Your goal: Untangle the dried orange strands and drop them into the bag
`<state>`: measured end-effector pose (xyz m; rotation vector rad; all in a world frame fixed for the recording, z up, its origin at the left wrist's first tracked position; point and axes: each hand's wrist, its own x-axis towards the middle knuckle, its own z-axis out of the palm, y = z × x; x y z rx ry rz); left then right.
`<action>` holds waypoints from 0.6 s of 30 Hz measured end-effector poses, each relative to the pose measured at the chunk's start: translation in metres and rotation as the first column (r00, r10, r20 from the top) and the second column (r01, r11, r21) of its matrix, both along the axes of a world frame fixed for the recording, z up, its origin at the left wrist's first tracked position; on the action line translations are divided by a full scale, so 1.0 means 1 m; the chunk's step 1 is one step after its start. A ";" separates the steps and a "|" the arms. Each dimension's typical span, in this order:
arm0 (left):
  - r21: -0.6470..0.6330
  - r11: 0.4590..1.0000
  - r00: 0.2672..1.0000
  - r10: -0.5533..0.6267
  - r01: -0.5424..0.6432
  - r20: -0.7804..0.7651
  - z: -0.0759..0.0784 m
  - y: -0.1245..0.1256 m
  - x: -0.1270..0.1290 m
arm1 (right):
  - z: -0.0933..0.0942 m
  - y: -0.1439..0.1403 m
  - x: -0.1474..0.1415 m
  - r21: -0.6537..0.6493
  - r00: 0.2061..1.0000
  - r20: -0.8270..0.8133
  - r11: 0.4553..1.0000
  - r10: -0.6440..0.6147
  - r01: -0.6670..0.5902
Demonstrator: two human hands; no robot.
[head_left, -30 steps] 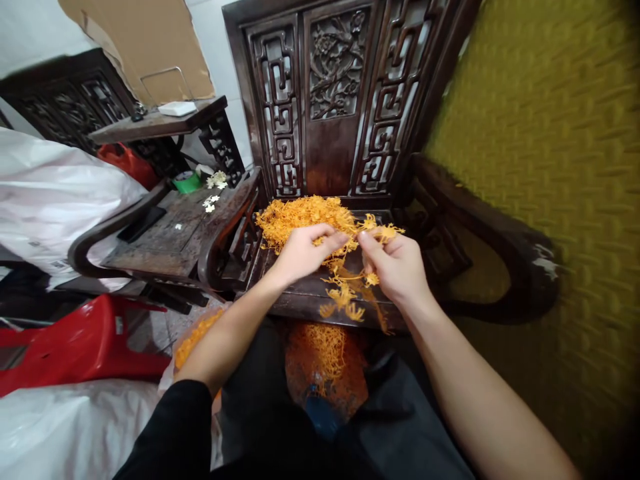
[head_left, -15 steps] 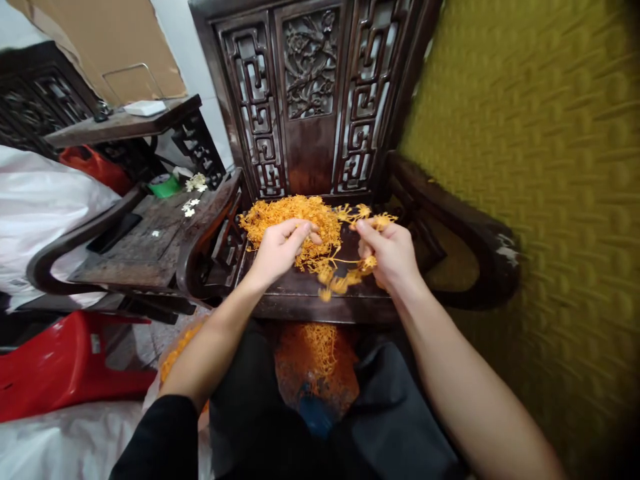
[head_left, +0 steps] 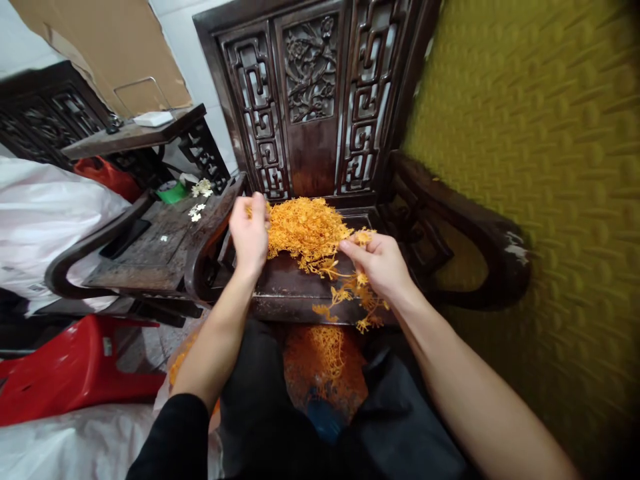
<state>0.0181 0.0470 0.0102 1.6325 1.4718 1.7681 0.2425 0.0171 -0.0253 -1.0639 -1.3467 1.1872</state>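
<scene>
A heap of orange-yellow branching sprigs (head_left: 307,227), seemingly plastic, lies on the seat of a dark carved wooden chair (head_left: 313,157). At the heap's left edge is my left hand (head_left: 249,233), fingers closed; a bit of orange-yellow sprig shows between them. My right hand (head_left: 380,263), to the right of the heap, pinches a bunch of the same sprigs (head_left: 367,297). Some of these hang below the hand over the front edge of the seat, and one stem reaches left toward the heap.
More sprigs (head_left: 327,350) lie in an orange bag or container between my legs. To the left stand a red plastic stool (head_left: 75,370), white sacks (head_left: 55,227) and a second wooden chair with green tape (head_left: 171,192) on it. A textured yellow-green surface (head_left: 530,167) rises at right.
My left hand has moved left, from in front of the heap to its left edge. My right hand has come slightly down and left, its sprigs hanging lower. The view has shifted a little.
</scene>
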 end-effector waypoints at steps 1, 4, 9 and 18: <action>-0.045 0.997 0.998 -0.057 0.058 0.012 -0.002 -0.002 0.001 | 0.001 -0.001 0.001 0.000 0.999 0.024 0.999 0.043 -0.043; -0.177 0.948 0.951 -0.286 0.263 -0.120 -0.001 -0.017 0.012 | 0.003 -0.003 0.002 0.020 0.982 0.104 0.987 0.159 -0.162; -0.311 0.845 0.765 -0.529 0.435 -0.368 0.012 -0.033 0.020 | 0.000 -0.002 -0.003 0.059 0.949 0.217 0.967 0.231 -0.249; -0.087 0.964 0.945 -0.263 0.251 -0.195 0.010 -0.026 0.004 | -0.005 -0.005 -0.004 -0.029 0.850 0.393 0.929 0.350 -0.369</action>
